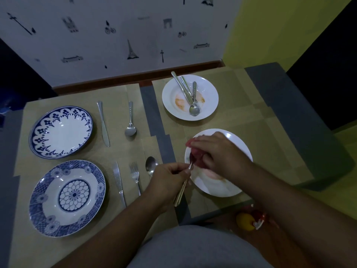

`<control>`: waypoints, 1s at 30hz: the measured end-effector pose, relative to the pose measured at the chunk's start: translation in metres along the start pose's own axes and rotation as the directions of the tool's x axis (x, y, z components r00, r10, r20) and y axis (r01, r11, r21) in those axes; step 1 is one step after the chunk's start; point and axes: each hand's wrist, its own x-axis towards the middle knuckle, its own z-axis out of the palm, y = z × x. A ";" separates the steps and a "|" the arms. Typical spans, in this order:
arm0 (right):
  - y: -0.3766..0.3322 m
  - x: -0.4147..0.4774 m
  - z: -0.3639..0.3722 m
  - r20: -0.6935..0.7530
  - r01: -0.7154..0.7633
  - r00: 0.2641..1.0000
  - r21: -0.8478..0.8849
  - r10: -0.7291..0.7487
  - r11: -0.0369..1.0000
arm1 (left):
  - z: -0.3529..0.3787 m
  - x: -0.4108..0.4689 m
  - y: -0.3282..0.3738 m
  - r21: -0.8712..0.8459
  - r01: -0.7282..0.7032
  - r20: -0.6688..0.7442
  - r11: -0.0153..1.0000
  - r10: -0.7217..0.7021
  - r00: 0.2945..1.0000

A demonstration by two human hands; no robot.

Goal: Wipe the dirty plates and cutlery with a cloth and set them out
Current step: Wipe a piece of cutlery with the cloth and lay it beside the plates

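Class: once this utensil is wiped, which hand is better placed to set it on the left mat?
Probably the left hand: it already grips the metal utensil's handle and is nearer the setting, while the right hand holds the red cloth.

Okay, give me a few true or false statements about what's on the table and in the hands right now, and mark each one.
1. The left hand holds a piece of cutlery by its handle. True.
2. The right hand presses a red cloth around that cutlery's head. True.
3. The far white plate is clean and bare. False: it has orange smears and cutlery lying in it.
4. Both blue patterned plates sit on the right. False: the far blue plate and near blue plate sit on the left.
5. The near white plate shows a reddish smear. True.
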 end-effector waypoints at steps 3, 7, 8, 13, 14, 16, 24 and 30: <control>0.012 0.005 -0.010 -0.102 -0.067 0.993 0.014 0.068 0.998 | 0.000 0.003 -0.002 0.025 0.042 0.047 0.999 -0.043 0.998; 0.011 0.004 -0.026 -0.189 -0.098 0.976 0.075 0.111 0.992 | -0.001 0.005 0.000 -0.060 0.137 0.121 0.989 -0.129 0.984; 0.011 0.002 -0.027 -0.206 -0.103 0.971 0.096 0.121 0.990 | -0.002 0.006 0.001 -0.085 0.160 0.135 0.983 -0.148 0.980; 0.007 -0.006 -0.023 -0.231 -0.116 0.961 0.169 0.153 0.979 | -0.007 0.011 0.006 -0.095 0.159 0.083 0.983 -0.151 0.985; 0.004 -0.007 -0.022 -0.233 -0.114 0.960 0.182 0.156 0.977 | -0.008 0.012 0.007 -0.033 0.127 0.053 0.991 -0.125 0.991; -0.001 -0.009 -0.021 -0.241 -0.089 0.960 0.216 0.142 0.972 | -0.010 0.013 0.010 0.003 0.086 0.031 0.996 -0.086 0.996; -0.011 -0.015 -0.015 -0.155 -0.098 0.978 0.240 0.138 0.966 | -0.012 0.017 0.025 -0.276 0.049 0.124 0.960 -0.015 0.992; -0.015 -0.017 -0.017 -0.156 -0.100 0.977 0.275 0.147 0.956 | -0.010 0.017 0.020 -0.281 0.067 0.131 0.957 -0.031 0.991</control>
